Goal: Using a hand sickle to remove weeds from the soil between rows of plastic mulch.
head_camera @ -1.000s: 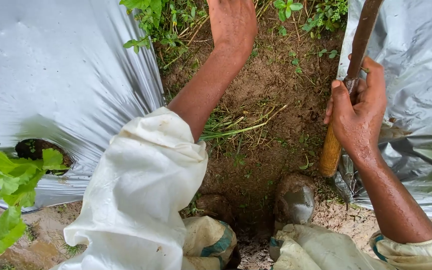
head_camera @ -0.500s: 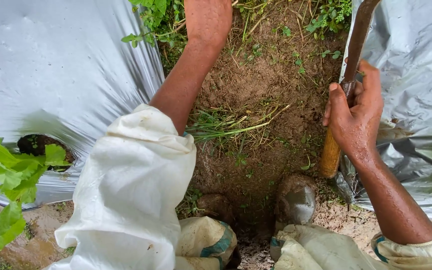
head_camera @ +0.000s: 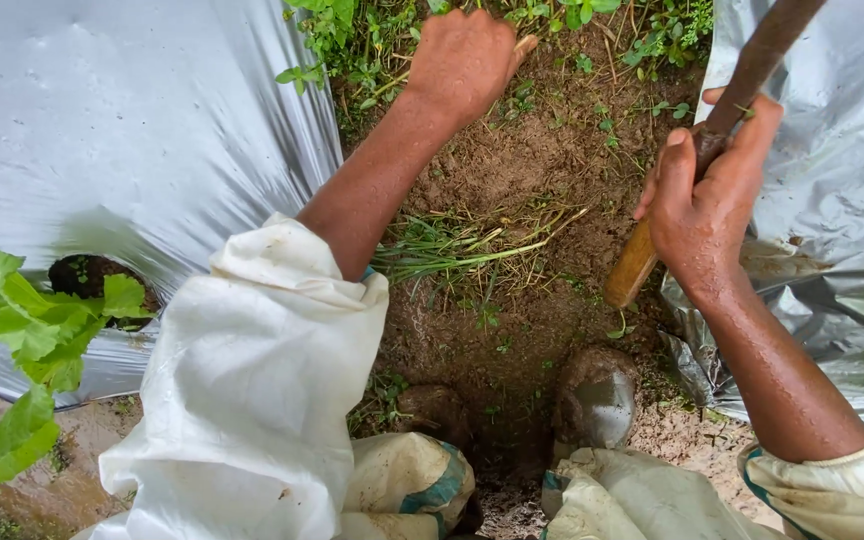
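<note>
Right hand point(head_camera: 707, 205) grips rough wooden handle point(head_camera: 717, 140); left hand point(head_camera: 462, 60) clutches weeds point(head_camera: 352, 40).

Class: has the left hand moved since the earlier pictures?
Yes. The left hand has moved toward the weeds, farther from the cut grass.

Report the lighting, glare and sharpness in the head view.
Head view: soft, even daylight with no hard shadows; the silver plastic sheet shows a dull, diffuse sheen, not blown out; the left hand in the weeds and the right hand on the wooden handle are sharp; the white sleeve near the lens is bright, slightly soft; wide-angle stretch at the edges.
</note>
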